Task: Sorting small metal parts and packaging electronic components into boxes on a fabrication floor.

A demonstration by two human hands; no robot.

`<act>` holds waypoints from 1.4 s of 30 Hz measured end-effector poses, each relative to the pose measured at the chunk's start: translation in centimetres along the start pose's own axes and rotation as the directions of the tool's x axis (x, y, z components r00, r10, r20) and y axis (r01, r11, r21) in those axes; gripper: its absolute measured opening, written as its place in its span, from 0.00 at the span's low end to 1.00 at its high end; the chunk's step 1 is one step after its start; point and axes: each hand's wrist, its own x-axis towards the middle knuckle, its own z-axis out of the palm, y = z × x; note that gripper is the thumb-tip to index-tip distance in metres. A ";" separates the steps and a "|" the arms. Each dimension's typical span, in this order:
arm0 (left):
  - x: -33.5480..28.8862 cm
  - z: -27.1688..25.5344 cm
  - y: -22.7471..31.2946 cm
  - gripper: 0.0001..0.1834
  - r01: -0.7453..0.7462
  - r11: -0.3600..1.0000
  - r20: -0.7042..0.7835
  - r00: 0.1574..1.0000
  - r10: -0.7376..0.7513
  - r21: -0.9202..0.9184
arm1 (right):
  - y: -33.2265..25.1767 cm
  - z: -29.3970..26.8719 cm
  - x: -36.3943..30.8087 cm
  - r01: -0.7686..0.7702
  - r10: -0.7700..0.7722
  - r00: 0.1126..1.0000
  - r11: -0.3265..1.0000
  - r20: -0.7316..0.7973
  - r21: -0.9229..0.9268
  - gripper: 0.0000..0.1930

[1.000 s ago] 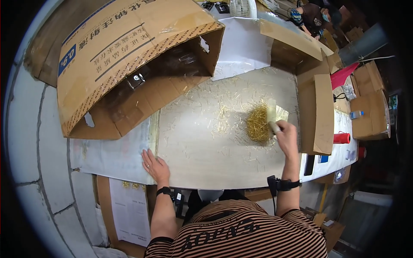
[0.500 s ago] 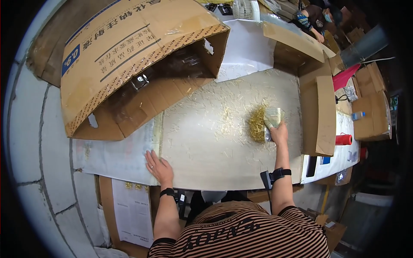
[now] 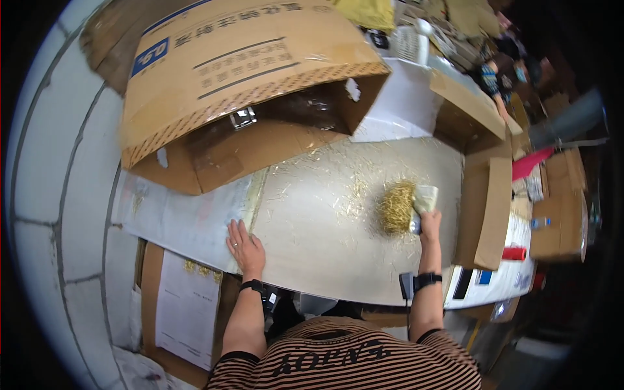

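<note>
A heap of thin gold-coloured pin-like pieces lies on the right half of the pale work surface. My right hand is closed around a pale, flat piece with a silvery lower part; its exact kind is unclear. That piece stands against the right side of the heap. On the left, my left hand lies flat with its fingers apart, near the seam between the bluish-white sheet and the pale surface. It holds nothing.
A big cardboard box lies on its side at the far left, its mouth facing me. Cardboard walls border the right side. Loose gold pieces are scattered left of the heap. Another person's arm shows at the far right, past a white fan.
The whole view has shifted and tilted, so the table appears lower. The gold heap looks denser beside the pale piece in my right hand. My left hand stays flat near the seam.
</note>
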 end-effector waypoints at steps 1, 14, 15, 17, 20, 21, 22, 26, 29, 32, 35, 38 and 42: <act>-0.1 -0.1 -0.1 0.30 -0.008 1.000 0.009 1.000 0.008 -0.009 | -1.3 0.2 -1.0 0.050 -0.049 0.999 0.984 -0.007 0.173 0.14; 0.1 0.1 -0.3 0.29 -0.001 0.999 -0.024 1.000 0.000 -0.041 | -6.3 10.9 -2.2 -0.039 -0.028 0.997 0.667 0.077 0.744 0.18; 0.1 0.1 -0.4 0.29 0.007 0.999 -0.002 1.000 -0.007 -0.044 | -6.8 11.8 -2.4 -0.019 -0.064 0.994 0.670 0.083 0.742 0.19; 0.0 0.2 -0.4 0.29 -0.001 0.999 0.011 1.000 0.002 -0.052 | -9.6 13.2 -4.9 -0.073 -0.033 0.992 0.617 0.119 0.783 0.20; 0.1 0.1 -0.5 0.29 0.013 0.999 0.001 1.000 -0.013 -0.052 | -6.8 14.6 -1.7 -0.065 0.008 0.996 0.742 0.089 0.667 0.21; 0.3 0.0 -0.4 0.29 0.020 0.998 -0.002 1.000 -0.020 -0.052 | -6.9 14.3 -1.8 -0.007 -0.056 0.995 0.767 0.078 0.641 0.21; 0.4 0.0 -0.4 0.29 0.015 0.998 0.006 1.000 -0.015 -0.057 | -7.0 14.5 -1.7 -0.008 -0.059 0.995 0.769 0.084 0.640 0.21; 0.1 0.1 -0.3 0.30 -0.001 0.998 0.000 1.000 0.001 -0.067 | -10.0 13.8 -3.4 0.008 -0.033 0.999 0.737 0.024 0.676 0.15; 0.1 0.2 -0.6 0.30 0.012 0.997 0.005 1.000 -0.011 -0.072 | -13.1 12.4 -3.9 0.146 -0.124 0.989 0.797 -0.078 0.585 0.15; 0.1 -0.2 -0.6 0.29 0.005 0.998 -0.006 1.000 -0.005 -0.064 | -13.5 8.2 -2.2 0.259 -0.170 0.964 0.762 -0.202 0.593 0.17; 0.2 0.0 -0.7 0.29 0.003 0.999 -0.014 1.000 -0.004 -0.049 | -13.1 3.3 -0.5 0.262 -0.197 0.964 0.822 -0.179 0.506 0.19; 0.2 -0.1 -0.3 0.29 -0.017 0.998 -0.035 0.999 0.015 -0.055 | -9.0 -0.9 2.4 0.267 -0.229 0.963 0.777 -0.139 0.570 0.20; 0.5 1.4 -0.5 0.27 0.001 1.000 -0.035 0.999 -0.002 -0.017 | -8.0 -1.5 3.8 0.297 -0.184 0.896 0.924 -0.405 0.239 0.15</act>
